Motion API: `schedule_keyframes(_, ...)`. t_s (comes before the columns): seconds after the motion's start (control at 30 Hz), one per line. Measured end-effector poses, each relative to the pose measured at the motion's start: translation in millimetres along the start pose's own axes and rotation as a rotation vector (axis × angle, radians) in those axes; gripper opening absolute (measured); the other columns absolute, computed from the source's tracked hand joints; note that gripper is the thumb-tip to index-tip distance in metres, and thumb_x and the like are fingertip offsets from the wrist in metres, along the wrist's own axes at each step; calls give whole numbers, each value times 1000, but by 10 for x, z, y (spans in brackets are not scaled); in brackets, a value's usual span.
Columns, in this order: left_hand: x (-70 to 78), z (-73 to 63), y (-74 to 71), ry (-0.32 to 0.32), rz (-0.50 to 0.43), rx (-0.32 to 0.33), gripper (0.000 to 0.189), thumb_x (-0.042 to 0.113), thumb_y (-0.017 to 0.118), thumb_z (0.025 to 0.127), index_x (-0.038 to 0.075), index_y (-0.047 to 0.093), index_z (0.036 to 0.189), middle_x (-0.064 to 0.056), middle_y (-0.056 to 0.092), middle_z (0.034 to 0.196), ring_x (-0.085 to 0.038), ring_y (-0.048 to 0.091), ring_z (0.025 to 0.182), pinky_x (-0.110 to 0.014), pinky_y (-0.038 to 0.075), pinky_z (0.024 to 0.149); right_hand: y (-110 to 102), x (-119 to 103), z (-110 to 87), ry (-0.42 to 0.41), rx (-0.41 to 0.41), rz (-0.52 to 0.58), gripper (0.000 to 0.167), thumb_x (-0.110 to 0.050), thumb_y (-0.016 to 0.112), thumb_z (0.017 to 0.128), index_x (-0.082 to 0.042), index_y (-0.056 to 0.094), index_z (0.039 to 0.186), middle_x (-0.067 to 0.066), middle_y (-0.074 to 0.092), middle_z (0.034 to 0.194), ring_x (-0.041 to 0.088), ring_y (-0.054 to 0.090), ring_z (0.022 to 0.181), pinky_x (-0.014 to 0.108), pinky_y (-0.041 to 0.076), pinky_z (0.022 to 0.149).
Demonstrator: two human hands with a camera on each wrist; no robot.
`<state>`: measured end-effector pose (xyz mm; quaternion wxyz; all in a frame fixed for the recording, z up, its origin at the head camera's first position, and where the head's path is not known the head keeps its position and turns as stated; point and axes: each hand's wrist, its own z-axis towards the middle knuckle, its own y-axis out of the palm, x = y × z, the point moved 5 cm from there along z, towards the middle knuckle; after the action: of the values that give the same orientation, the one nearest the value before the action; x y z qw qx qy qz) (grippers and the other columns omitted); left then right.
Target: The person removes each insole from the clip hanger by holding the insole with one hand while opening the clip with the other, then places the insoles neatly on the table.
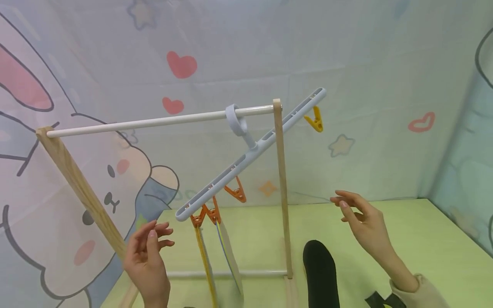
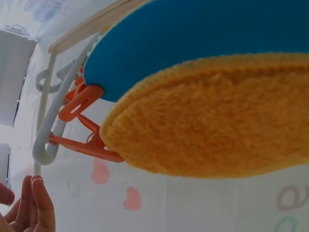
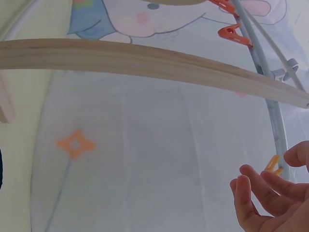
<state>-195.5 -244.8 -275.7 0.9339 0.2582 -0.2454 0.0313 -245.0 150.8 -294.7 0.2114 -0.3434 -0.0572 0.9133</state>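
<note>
My left hand (image 1: pixel 148 265), fingers loosely bent, holds nothing; it is left of two hanging insoles, just below the hanger's near end. My right hand (image 1: pixel 363 226) hovers empty over the table, right of the rack, with relaxed fingers. A pale clip hanger (image 1: pixel 265 143) hangs tilted by its hook from the rack's white rail (image 1: pixel 161 122). Orange clips (image 2: pixel 79 101) at its near end grip a fuzzy orange-yellow insole (image 2: pixel 207 121) and a blue-faced insole (image 2: pixel 159 43). Another orange clip (image 1: pixel 236 192) and a yellow clip (image 1: pixel 316 120) at the far end hold nothing.
The rack has wooden side posts (image 1: pixel 284 192) and a low white crossbar (image 1: pixel 262 273). A black insole-shaped piece (image 1: pixel 320 273) is right of the rack, above the green table (image 1: pixel 416 239). A small dark object (image 1: pixel 379 299) lies near my right sleeve. Behind hangs a printed cloth (image 1: pixel 369 85).
</note>
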Motion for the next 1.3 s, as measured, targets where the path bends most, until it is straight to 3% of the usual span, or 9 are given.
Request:
schedule_keyframes(0.1, -62, 22, -37, -28, 22, 20, 15, -8, 46, 87, -14, 56, 97, -5, 69, 82, -13, 65, 70, -18, 50, 52, 40, -32, -2, -9, 4, 32, 27, 3, 49, 87, -2, 57, 113, -21, 61, 98, -5, 56, 87, 14, 48, 60)
schedule_keyframes(0.27, -184, 72, -118, -75, -29, 26, 16, -9, 47, 86, -14, 55, 99, -8, 69, 85, -14, 66, 73, -18, 51, 54, 124, -104, -8, -30, 11, 68, 28, 6, 51, 85, -1, 57, 111, -19, 62, 97, -3, 56, 86, 15, 48, 60)
schedule_keyframes(0.47, -272, 100, -157, -117, -45, -18, 18, -9, 47, 86, -15, 53, 102, -8, 69, 88, -15, 66, 77, -19, 52, 58, 210, -202, -15, -28, -2, 95, 27, 5, 51, 85, -2, 58, 110, -20, 61, 96, -3, 56, 86, 15, 48, 61)
schedule_keyframes(0.73, -363, 86, -81, -160, -27, -181, 24, -10, 44, 87, -11, 52, 109, -3, 68, 96, -11, 64, 89, -19, 52, 69, 305, -311, -52, -41, 0, 167, 28, 8, 51, 84, 0, 57, 110, -15, 61, 94, 1, 57, 87, 15, 48, 63)
schedule_keyframes(0.87, -418, 61, -54, -241, 80, -231, 27, -6, 44, 89, -11, 49, 114, 3, 65, 102, -5, 60, 94, -18, 51, 74, 362, -376, -79, -48, -4, 203, 28, 9, 50, 84, -1, 57, 110, -12, 62, 95, 4, 58, 87, 17, 48, 64)
schedule_keyframes(1.0, -493, 25, -30, -341, 174, -294, 28, -1, 42, 91, 0, 51, 118, 9, 61, 106, -2, 56, 99, -18, 50, 78, 437, -453, -95, -53, -16, 232, 29, 9, 51, 84, -2, 58, 110, -9, 63, 96, 4, 58, 89, 17, 49, 65)
schedule_keyframes(1.17, -561, -18, 12, -390, 123, -402, 30, 1, 37, 94, 14, 52, 117, 11, 59, 108, -2, 57, 101, -19, 49, 79, 542, -561, -110, -88, -39, 259, 30, 10, 51, 83, -2, 58, 110, -9, 63, 96, 5, 58, 89, 18, 49, 66)
schedule_keyframes(1.3, -589, -37, 45, -379, 80, -480, 30, 3, 35, 95, 13, 49, 120, 10, 60, 111, -3, 57, 102, -19, 49, 80, 631, -636, -118, -130, -62, 290, 30, 11, 51, 82, 0, 57, 110, -4, 64, 97, 6, 59, 90, 19, 50, 66)
